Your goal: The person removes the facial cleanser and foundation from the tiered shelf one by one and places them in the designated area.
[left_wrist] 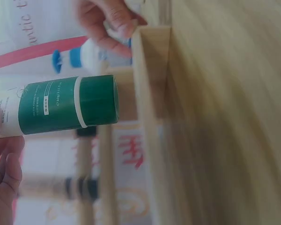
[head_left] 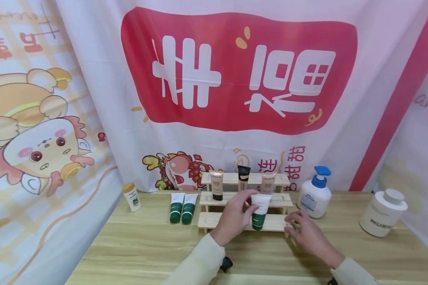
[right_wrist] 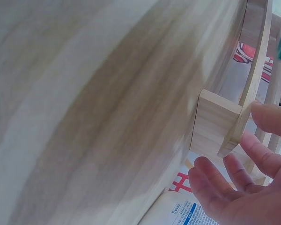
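Observation:
My left hand [head_left: 233,217] pinches a white-and-green squeeze tube [head_left: 260,211] near its white end, with the green cap pointing down. The tube is held over the lowest step of a three-step wooden display rack [head_left: 276,223]; in the left wrist view its cap [left_wrist: 99,99] appears in front of that board. At the rack's right end is my right hand [head_left: 308,233]. In the right wrist view, its thumb and index fingertips [right_wrist: 258,112] touch the board's end, while the other fingers are loosely bent past it. Higher up stand a BB cream tube [head_left: 217,186], a black-topped tube [head_left: 244,176] and a pinkish tube [head_left: 268,183].
Two matching green-and-white tubes [head_left: 176,208] lie left of the rack. Farther left is a small yellow-capped bottle [head_left: 132,198]. A blue-pump bottle [head_left: 314,196] and a white jar [head_left: 383,213] stand on the right. Printed cloth [head_left: 235,138] hangs behind the wooden table [head_left: 146,253].

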`<state>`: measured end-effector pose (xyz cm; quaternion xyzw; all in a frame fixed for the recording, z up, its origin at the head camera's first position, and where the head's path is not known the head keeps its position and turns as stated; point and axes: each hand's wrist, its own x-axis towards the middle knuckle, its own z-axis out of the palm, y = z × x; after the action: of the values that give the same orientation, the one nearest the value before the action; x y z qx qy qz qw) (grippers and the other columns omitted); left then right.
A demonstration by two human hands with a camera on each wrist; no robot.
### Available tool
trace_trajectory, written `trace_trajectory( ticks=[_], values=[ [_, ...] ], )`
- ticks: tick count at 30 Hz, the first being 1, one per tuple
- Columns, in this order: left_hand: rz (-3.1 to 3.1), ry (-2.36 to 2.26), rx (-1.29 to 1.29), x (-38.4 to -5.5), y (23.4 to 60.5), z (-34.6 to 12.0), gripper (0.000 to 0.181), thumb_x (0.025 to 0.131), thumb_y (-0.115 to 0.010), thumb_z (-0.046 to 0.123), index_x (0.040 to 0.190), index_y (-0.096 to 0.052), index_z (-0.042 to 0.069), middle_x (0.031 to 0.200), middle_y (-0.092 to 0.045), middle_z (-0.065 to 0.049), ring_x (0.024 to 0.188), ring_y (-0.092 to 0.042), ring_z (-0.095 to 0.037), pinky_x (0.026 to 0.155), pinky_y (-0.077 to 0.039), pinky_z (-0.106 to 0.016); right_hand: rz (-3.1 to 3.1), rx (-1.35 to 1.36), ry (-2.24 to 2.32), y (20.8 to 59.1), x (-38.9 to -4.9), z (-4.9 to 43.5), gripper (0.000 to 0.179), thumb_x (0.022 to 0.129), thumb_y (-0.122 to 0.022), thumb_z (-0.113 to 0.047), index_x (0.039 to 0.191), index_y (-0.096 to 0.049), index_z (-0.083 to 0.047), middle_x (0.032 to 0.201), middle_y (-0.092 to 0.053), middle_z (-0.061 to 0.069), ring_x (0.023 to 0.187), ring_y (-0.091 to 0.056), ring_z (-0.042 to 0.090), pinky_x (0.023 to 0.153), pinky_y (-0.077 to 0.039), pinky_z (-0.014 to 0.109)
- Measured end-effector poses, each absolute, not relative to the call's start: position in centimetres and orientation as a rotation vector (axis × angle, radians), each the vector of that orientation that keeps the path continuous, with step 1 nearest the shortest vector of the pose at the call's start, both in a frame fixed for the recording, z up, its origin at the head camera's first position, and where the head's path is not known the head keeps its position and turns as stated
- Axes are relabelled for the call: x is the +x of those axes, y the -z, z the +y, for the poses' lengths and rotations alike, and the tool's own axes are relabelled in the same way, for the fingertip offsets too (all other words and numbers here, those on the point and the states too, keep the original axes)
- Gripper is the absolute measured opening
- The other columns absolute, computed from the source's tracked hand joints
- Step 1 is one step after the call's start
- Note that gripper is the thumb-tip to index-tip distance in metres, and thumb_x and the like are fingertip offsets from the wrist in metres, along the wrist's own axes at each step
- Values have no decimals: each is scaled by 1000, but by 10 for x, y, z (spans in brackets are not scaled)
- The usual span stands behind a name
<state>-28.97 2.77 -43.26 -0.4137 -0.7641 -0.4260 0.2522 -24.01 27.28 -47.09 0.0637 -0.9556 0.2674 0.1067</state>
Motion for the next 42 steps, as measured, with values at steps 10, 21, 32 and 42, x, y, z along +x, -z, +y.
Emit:
trace_trajectory(
  ticks=[10,21,32,42],
  values=[
    [-1975,1112,-1071,-290,405,-53,38,86,-68,9,122,-55,8,92,-59,1,75,-54,-9,60,-49,-20,-2831,163,-785,476,-236,283,23,82,-74,-18,101,-66,-10,109,-56,11,97,-58,29,82,-50,48],
    [-2174,884,-754,-317,403,-141,42,83,-70,1,122,-57,8,101,-60,-3,82,-56,-13,67,-51,-29,-2818,168,-815,483,-237,289,23,82,-74,-17,102,-66,-9,108,-56,10,96,-58,29,81,-50,47],
    [-2751,840,-190,-377,435,-202,39,93,-56,5,132,-49,9,107,-60,-15,89,-57,-28,73,-49,-44,-2825,179,-833,483,-240,284,24,82,-73,-18,103,-66,-10,110,-56,11,97,-58,29,82,-50,47],
    [-3059,863,139,-419,455,-228,38,92,-55,9,129,-50,-2,124,-51,-27,110,-48,-40,87,-42,-54,-2820,182,-815,476,-243,276,24,82,-73,-18,104,-65,-10,110,-55,10,98,-57,29,82,-50,47]
  ],
)
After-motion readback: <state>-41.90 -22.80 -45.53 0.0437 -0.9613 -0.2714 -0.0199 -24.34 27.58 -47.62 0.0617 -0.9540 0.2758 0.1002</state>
